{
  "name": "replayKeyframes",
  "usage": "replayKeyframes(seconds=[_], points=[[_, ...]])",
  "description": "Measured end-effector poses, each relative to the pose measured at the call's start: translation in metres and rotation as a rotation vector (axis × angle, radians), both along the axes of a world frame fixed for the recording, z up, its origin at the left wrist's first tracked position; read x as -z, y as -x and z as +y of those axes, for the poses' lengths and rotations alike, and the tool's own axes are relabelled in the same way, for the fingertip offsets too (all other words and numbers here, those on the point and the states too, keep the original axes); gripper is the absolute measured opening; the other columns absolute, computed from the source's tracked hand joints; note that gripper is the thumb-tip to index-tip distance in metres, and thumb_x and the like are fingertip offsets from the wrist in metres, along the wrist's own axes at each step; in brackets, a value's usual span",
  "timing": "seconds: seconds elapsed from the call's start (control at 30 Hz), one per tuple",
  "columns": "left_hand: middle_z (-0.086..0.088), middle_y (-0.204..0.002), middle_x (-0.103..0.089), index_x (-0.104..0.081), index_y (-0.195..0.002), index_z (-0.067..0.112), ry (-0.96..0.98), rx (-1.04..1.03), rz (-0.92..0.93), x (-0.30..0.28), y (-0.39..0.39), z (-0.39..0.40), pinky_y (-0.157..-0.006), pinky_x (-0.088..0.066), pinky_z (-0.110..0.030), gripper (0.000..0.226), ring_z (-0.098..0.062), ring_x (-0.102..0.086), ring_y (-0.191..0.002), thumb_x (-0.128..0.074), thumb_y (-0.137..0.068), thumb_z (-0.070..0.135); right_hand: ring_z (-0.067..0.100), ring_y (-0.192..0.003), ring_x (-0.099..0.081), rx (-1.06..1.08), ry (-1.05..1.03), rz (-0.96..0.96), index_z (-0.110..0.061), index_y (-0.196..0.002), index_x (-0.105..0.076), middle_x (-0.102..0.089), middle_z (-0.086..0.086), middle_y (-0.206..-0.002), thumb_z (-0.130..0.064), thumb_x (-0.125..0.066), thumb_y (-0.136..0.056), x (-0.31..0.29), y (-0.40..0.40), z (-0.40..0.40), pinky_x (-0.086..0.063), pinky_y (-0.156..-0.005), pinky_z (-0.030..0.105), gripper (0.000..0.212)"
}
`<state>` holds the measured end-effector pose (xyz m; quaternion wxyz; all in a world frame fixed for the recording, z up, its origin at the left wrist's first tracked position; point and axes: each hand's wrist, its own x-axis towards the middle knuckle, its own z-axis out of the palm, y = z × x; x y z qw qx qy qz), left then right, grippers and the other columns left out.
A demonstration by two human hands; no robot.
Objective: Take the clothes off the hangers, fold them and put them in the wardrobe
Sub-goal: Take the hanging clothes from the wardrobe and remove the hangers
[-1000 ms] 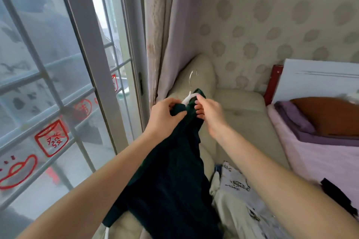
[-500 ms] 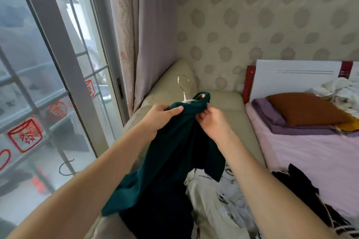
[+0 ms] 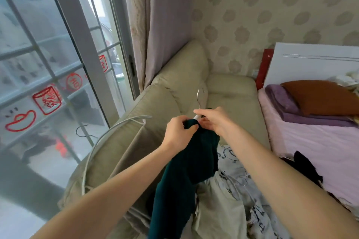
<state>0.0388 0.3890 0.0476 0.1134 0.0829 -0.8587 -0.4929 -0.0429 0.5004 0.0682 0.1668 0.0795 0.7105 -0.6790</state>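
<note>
– What do we hold at frame centre?
– Our left hand [image 3: 177, 130] grips the dark green garment [image 3: 186, 176]; our right hand [image 3: 214, 120] pinches its white hanger [image 3: 200, 103]; both above the beige sofa [image 3: 155, 122], where printed clothes [image 3: 237, 200] lie lower right.

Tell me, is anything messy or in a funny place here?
Yes. An empty white hanger lies on the sofa back instead of hanging, and clothes sit crumpled in a heap on the seat, not folded.
</note>
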Motion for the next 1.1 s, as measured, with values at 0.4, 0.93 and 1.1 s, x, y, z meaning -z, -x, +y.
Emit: replayKeyframes(seconds=[0.4, 0.93, 1.1], points=[[-0.004, -0.084, -0.063, -0.067, -0.092, 0.015, 0.024, -0.520, -0.204, 0.026, -0.066, -0.224, -0.071, -0.042, -0.028, 0.009, -0.020, -0.058, -0.081, -0.059, -0.090, 0.020, 0.027, -0.069, -0.064, 0.002, 0.457, -0.288, 0.006, -0.086, -0.051, -0.060, 0.022, -0.081, 0.008, -0.047, -0.096, 0.058, -0.019, -0.138, -0.059, -0.072, 0.030, 0.011], [-0.004, -0.068, -0.048, -0.063, -0.091, 0.005, -0.773, -0.162, -0.397, 0.037, -0.030, -0.211, -0.061, -0.052, -0.025, 0.017, -0.013, -0.051, -0.060, -0.053, -0.098, 0.016, 0.018, -0.049, -0.063, 0.047, 0.047, -0.029, 0.000, -0.082, -0.059, -0.060, 0.014, -0.067, -0.004, -0.052, -0.095, 0.068, -0.037, -0.138, -0.049, -0.046, 0.024, 0.015], [-0.022, -0.097, -0.064, -0.053, -0.100, -0.003, -1.036, 0.062, -0.400, 0.016, -0.016, -0.137, -0.073, -0.060, -0.032, 0.014, -0.028, -0.067, -0.084, -0.043, -0.102, 0.007, 0.014, -0.058, -0.060, 0.012, -0.166, 0.136, -0.003, -0.087, -0.068, -0.068, 0.006, -0.066, -0.017, -0.058, -0.094, 0.045, -0.059, -0.076, -0.048, -0.060, 0.023, 0.019]])
